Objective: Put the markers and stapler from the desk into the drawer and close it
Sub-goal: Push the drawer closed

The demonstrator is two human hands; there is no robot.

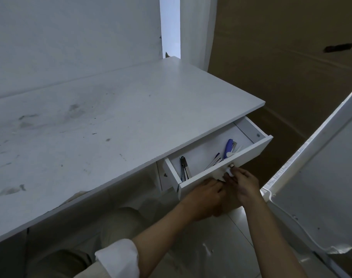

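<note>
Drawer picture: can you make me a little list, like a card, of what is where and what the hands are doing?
drawer: open, under the desk's right end
blue stapler: inside, right part
markers: inside, near the middle
dark tool: inside, left end
desk top: white, smudged
left hand: on the drawer front
right hand: at the knob
still to do: close the drawer

Both hands meet at the front panel of the open drawer, side by side and touching. The left hand lies palm-down against the panel's lower front, its fingers curled toward the knob. The right hand sits just right of it, fingertips pinched around the small knob. Both forearms reach up from below the drawer; the left carries a rolled white sleeve, the right is bare.
</note>
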